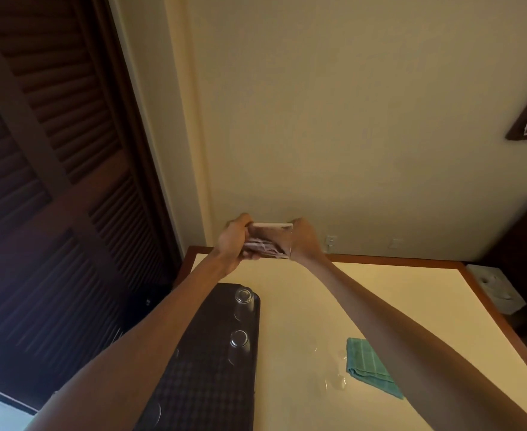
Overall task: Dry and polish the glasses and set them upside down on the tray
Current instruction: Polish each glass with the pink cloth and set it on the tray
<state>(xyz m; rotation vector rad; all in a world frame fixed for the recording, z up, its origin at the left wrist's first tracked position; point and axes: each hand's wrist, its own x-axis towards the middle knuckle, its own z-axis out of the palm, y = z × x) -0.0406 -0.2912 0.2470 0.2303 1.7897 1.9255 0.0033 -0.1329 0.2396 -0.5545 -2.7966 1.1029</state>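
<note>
Glass [275, 232] held high above the far end of the tray [200, 377], both hands on it. Which step is the person at?

— Drying and polishing, by the look of it. The left hand [233, 242] grips a bunched striped cloth [263, 246] that seems pushed into the glass, while the right hand [306, 241] is curled round the opposite end. Neither hand is spread; both are closed on what they hold.

— How does the glass lie?

— On its side in the air, long axis running level from hand to hand. The mouth appears to face the left hand and the base the right, though fingers cover both ends and I would not swear to it.

— And what comes next?

— Likely the cloth comes out, the glass is turned mouth-down and lowered to a bare patch of the tray, beside the two inverted glasses [243, 301] already standing along its right edge. It should go down gently and level, rim first, clear of its neighbours.

— Anything else in shot?

— A folded teal cloth [369, 367] lies on the table [302, 306], well right of the tray. Faint clear shapes between the two may be glasses still waiting; too dim to tell.
</note>
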